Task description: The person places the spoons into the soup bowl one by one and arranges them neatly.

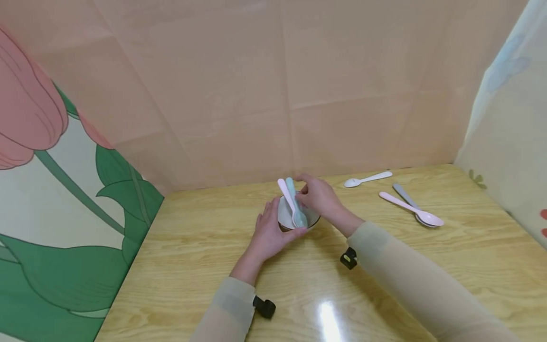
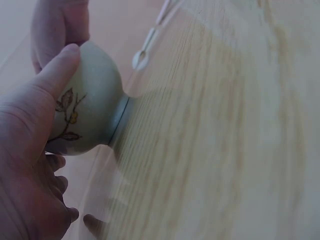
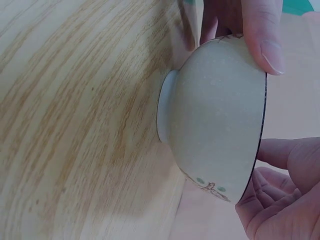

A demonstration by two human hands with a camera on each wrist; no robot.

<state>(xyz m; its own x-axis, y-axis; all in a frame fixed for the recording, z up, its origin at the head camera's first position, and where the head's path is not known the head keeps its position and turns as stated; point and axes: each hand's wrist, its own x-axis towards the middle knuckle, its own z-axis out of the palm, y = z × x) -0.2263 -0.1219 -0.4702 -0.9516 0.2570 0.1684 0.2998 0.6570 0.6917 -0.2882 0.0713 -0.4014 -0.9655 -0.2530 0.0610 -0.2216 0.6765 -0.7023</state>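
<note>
A cream bowl (image 3: 220, 110) with a dark rim and a painted plant sprig stands on the table. My left hand (image 1: 269, 232) holds its left side, thumb along the near edge and fingers round the far side. A pale pink spoon (image 1: 287, 194) and a pale green spoon (image 1: 301, 219) lean in the bowl, heads down, handles over the back rim. At the right rim is my right hand (image 1: 321, 195), fingers bent, thumb (image 3: 280, 152) reaching past the rim beside the green handle. Whether it grips a spoon or the rim is hidden.
Right of the bowl a white spoon (image 1: 368, 179) lies near the table's back edge. Nearer, a pink spoon (image 1: 403, 204) crosses over a grey spoon (image 1: 403, 194), their heads overlapping. A peach backdrop (image 1: 222, 118) rises behind the wooden table (image 1: 192, 237).
</note>
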